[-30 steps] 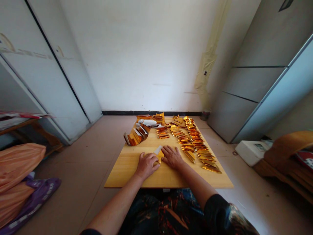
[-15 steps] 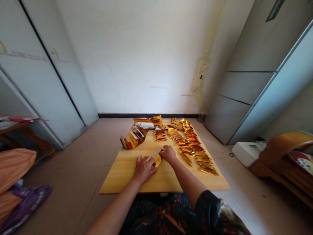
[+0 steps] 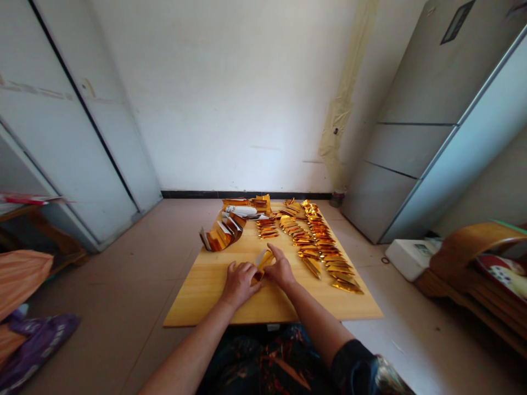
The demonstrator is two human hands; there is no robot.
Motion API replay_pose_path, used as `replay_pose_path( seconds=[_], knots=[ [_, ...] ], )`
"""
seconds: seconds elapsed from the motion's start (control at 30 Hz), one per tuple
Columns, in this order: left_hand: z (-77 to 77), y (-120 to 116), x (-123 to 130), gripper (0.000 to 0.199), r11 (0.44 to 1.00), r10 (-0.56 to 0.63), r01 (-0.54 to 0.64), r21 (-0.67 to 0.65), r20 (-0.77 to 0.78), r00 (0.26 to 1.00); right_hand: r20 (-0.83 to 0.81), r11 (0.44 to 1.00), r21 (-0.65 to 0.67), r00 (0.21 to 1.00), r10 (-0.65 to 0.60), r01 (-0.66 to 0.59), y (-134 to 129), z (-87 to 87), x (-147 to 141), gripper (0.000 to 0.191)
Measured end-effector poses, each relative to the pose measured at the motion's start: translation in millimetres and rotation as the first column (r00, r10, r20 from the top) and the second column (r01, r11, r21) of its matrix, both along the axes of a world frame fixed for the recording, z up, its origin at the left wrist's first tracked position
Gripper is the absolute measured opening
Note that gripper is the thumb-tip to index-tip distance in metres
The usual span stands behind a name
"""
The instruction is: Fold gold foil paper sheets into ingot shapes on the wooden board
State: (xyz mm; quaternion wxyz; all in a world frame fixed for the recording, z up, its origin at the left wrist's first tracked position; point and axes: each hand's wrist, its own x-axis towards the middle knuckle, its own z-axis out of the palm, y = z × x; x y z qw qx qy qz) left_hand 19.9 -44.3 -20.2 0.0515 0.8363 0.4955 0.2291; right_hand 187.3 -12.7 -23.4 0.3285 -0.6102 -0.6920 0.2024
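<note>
A sheet of gold foil paper (image 3: 267, 259), partly folded and showing a pale face, sits between my hands over the wooden board. My left hand (image 3: 241, 281) grips its near left end, fingers curled over it. Along the right edge, my right hand (image 3: 280, 267) holds the paper with thumb and fingers, one finger reaching toward the far corner. Rows of folded gold paper pieces (image 3: 323, 236) lie to the right of my hands. Farther left, a curved stack of gold and white sheets (image 3: 222, 235) rests on the board.
The wooden board (image 3: 197, 296) stands before a white wall. At its back lie a white roll-shaped item (image 3: 241, 210) and more gold sheets (image 3: 260, 203). A grey fridge (image 3: 395, 148) and a wooden chair (image 3: 465, 263) are on the right; a purple bag (image 3: 37, 345) lies on the left.
My right hand has shifted from the paper's far corner down along its right side. The paper's right edge now looks folded up more, while my left hand stays at the near end.
</note>
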Motion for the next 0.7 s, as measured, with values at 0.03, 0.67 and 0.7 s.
replay_pose_path(
  seconds=[0.03,0.67,0.7],
  knots=[
    [-0.1,0,0,0.02,1.0,0.001,-0.001,0.001,-0.005,1.0,0.014,1.0,0.018,1.0,0.006,-0.006,0,-1.4,-1,0.071],
    [-1.2,1,4,0.014,0.999,0.037,-0.037,0.039,-0.006,0.999,0.232,0.995,-0.02,0.968,0.096,-0.094,-18,1.6,12,0.036],
    [-1.4,2,3,0.013,0.999,0.033,-0.033,0.039,-0.003,0.999,0.294,0.993,-0.012,0.949,0.118,-0.119,-23,5.3,14,0.036]
  ],
)
